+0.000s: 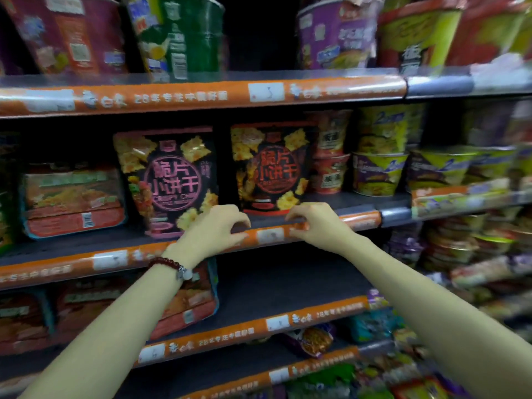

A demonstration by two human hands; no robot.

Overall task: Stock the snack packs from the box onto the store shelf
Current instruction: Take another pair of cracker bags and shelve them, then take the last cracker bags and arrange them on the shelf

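Note:
Two black snack packs stand upright side by side on the middle shelf (339, 204): one with pink lettering (169, 180) on the left, one with red lettering (270, 168) on the right. My left hand (213, 228) hovers at the shelf's front edge, just below and in front of the pink pack, fingers loosely curled and holding nothing. Beside it, my right hand (313, 223) sits at the edge below the red pack, also loosely curled and empty; its thumb lies near the orange price strip (267, 236). No box is in view.
A flat orange-red noodle pack (72, 197) stands left of the snack packs. Red cups (329, 174) and purple-yellow bowls (380, 174) fill the shelf to the right. Large cups line the shelf above (184, 36). The lower shelf (288, 286) shows bare dark surface beneath my arms.

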